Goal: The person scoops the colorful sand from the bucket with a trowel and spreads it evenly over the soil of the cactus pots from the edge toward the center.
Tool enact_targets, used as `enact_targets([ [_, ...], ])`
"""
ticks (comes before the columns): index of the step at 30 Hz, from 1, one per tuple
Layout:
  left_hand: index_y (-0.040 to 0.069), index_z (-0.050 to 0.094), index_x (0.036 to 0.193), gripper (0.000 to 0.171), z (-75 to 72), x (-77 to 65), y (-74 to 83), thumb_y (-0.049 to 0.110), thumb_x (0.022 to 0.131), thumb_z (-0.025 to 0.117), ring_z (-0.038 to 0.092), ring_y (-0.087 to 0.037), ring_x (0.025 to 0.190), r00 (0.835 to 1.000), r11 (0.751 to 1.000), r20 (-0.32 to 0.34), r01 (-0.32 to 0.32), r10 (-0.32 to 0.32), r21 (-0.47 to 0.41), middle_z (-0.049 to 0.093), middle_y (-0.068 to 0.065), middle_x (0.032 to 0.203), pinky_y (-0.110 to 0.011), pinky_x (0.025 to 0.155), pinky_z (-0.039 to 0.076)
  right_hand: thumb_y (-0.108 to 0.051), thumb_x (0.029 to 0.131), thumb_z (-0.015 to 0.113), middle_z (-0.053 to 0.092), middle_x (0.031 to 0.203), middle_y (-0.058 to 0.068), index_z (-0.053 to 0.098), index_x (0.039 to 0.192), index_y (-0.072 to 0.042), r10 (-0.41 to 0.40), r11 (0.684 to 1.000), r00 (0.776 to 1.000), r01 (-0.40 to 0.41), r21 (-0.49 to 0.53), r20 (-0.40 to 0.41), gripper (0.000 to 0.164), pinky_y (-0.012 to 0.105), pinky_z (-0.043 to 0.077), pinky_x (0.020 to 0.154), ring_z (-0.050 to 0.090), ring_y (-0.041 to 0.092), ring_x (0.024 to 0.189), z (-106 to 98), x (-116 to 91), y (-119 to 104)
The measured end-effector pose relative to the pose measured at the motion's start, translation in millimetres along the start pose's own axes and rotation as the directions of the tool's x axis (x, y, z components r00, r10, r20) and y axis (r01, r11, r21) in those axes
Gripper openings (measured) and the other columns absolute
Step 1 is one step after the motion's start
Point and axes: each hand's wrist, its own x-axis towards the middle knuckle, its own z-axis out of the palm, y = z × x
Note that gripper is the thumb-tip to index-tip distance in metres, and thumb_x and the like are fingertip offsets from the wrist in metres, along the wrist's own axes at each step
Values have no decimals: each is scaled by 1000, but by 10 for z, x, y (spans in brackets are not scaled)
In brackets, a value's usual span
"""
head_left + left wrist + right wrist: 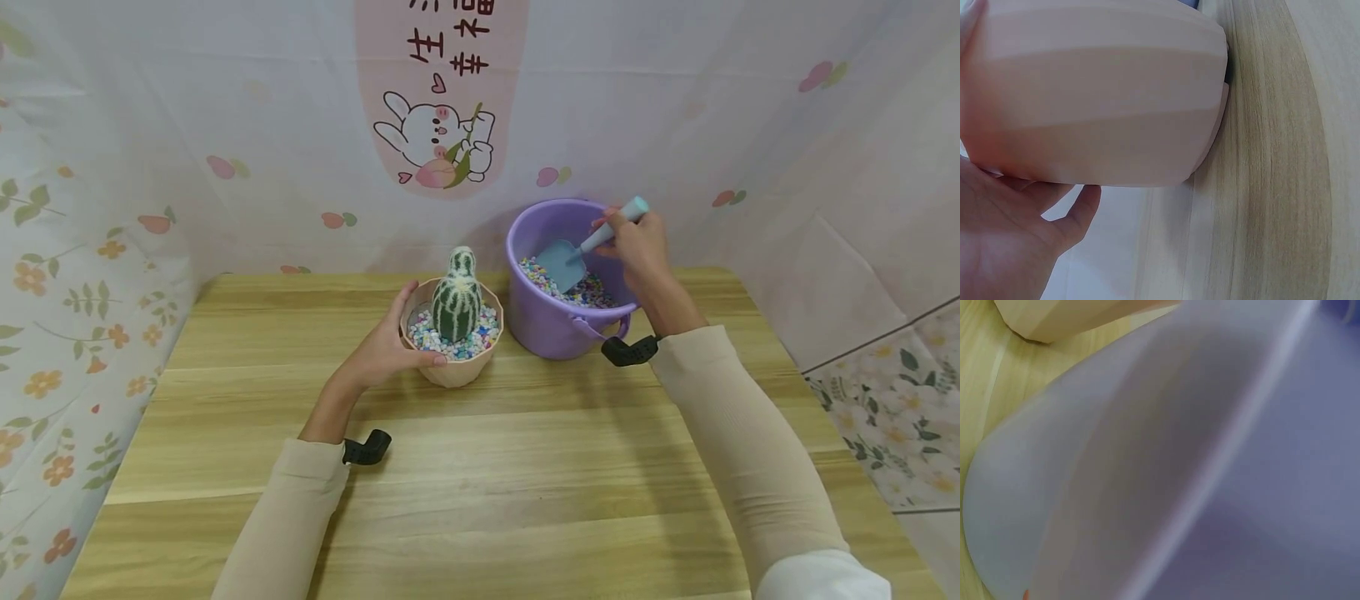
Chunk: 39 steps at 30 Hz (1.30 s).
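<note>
My left hand [382, 346] holds a pale peach, faceted flowerpot [453, 373] from its left side, thumb at the near rim and fingers at the far side. A striped green cactus [457, 310] stands upright in it, ringed by small multicoloured pebbles [423, 335]. In the left wrist view the pot's wall [1097, 94] fills much of the picture. Over the purple bucket [543, 332] my right hand [643, 250] grips the handle of a light blue small shovel [561, 263]. The shovel's blade is down inside, at the coloured pebbles [592, 293].
Bucket and pot stand side by side towards the back of a wooden table [480, 492]. A bucket handle [588, 331] hangs at the near right side. Behind the table hangs a printed cloth [285, 125] with a rabbit picture.
</note>
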Motion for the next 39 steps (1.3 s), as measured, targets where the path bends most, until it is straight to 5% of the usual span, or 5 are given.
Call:
enact_targets([
  [6, 22, 1, 157, 120, -4, -1, 3, 16, 73, 85, 29, -30, 140, 1000, 1000, -1, 6, -6, -10, 17, -11, 159, -50, 116, 23, -20, 100, 55, 67, 77, 2, 54, 100, 2, 40, 999, 999, -40, 9, 13, 21, 22, 54, 52, 67, 11, 65, 8, -16, -18],
  [39, 20, -1, 157, 121, -1, -9, 13, 17, 73, 85, 31, -31, 140, 1000, 1000, 1, 2, -2, -12, 17, -12, 159, -50, 115, 26, -21, 100, 55, 69, 69, 11, 44, 114, 1, 177, 942, 983, -185, 281, 52, 29, 32, 57, 55, 72, 24, 64, -51, 12, -23],
])
